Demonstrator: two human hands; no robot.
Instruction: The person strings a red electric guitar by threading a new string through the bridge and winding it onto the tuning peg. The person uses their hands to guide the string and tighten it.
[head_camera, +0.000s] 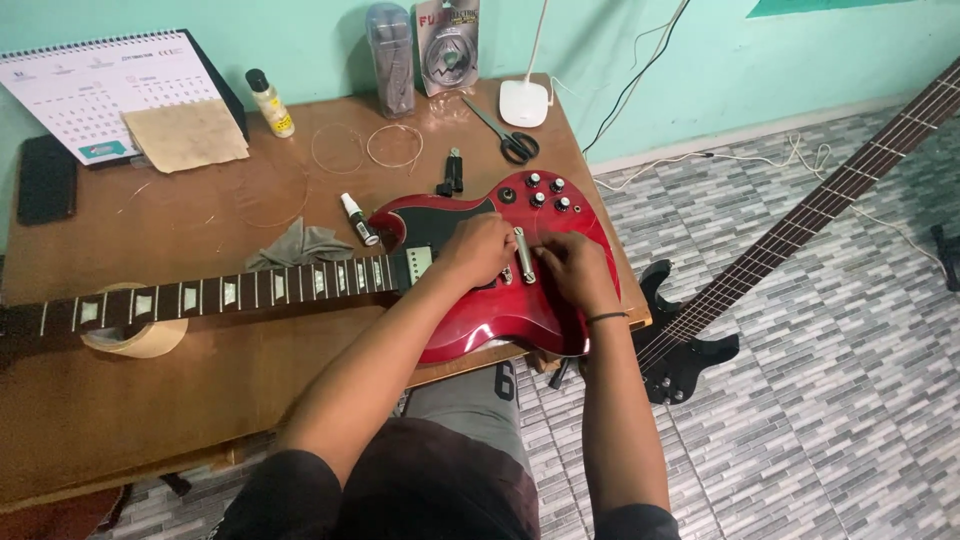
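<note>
A red electric guitar (480, 320) lies flat on the wooden table (120, 400), its dark neck (200, 297) running off to the left. My left hand (478, 250) rests on the body near the bridge, fingers curled over the hardware. My right hand (572, 268) sits just to the right of the silver tailpiece bar (524, 254), fingers pinched at it. Whether either hand grips a small part is hidden by the fingers. Four black knobs (545, 192) sit beyond the hands.
On the table lie scissors (510, 140), coiled strings (394, 146), a grey cloth (300, 245), a small white bottle (358, 220), a tape roll (135, 335), a desk calendar (100, 90), a phone (46, 180) and a lamp base (524, 102). A black bass (690, 350) leans at the right over the tiled floor.
</note>
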